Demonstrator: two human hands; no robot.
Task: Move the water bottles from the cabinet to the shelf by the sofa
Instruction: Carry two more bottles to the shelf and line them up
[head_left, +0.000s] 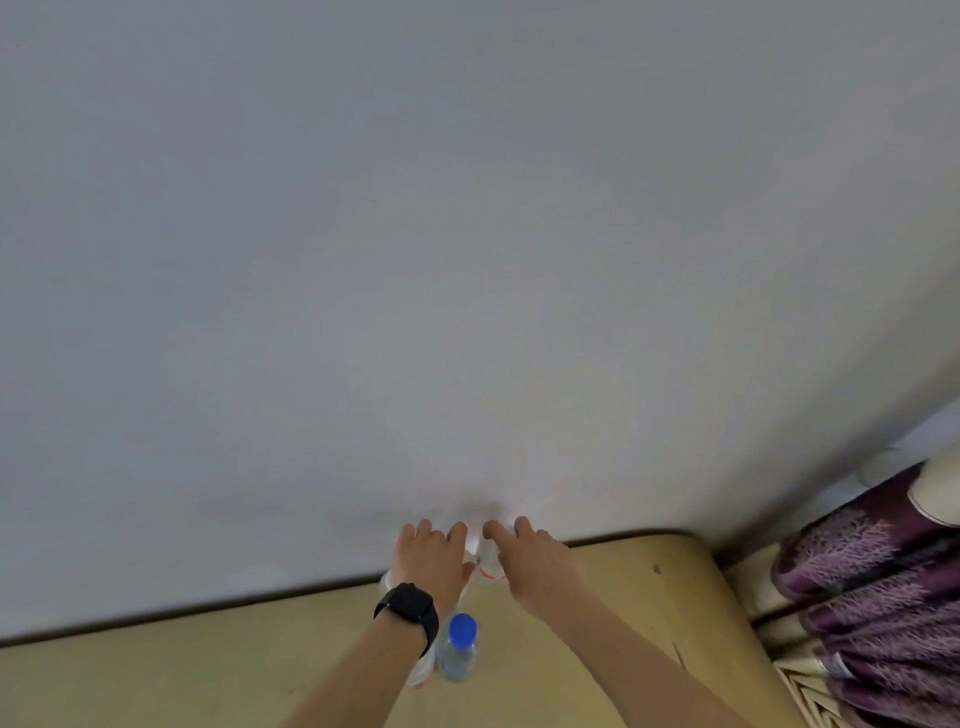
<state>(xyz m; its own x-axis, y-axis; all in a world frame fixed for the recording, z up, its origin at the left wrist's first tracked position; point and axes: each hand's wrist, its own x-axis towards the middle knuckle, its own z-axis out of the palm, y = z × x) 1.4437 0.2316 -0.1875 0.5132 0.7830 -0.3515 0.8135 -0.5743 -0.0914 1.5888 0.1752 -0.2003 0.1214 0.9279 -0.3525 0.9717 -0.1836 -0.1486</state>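
My left hand (431, 561), with a black watch on the wrist, lies over a clear water bottle whose edge (385, 583) shows to its left, close to the white wall. My right hand (527, 564) grips a clear bottle with a white cap and orange label (489, 565) between thumb and forefinger, right beside the left hand. Both bottles stand on the tan shelf top (613, 587). A blue-capped water bottle (460, 649) stands upright nearer me, between my forearms. Another clear bottle (422, 670) is partly hidden under my left forearm.
The white wall (467, 260) fills most of the view and meets the shelf's back edge. A sofa with purple patterned cushions (872, 571) sits at the right, past the shelf's rounded corner. Bare shelf surface (156, 680) stretches to the left.
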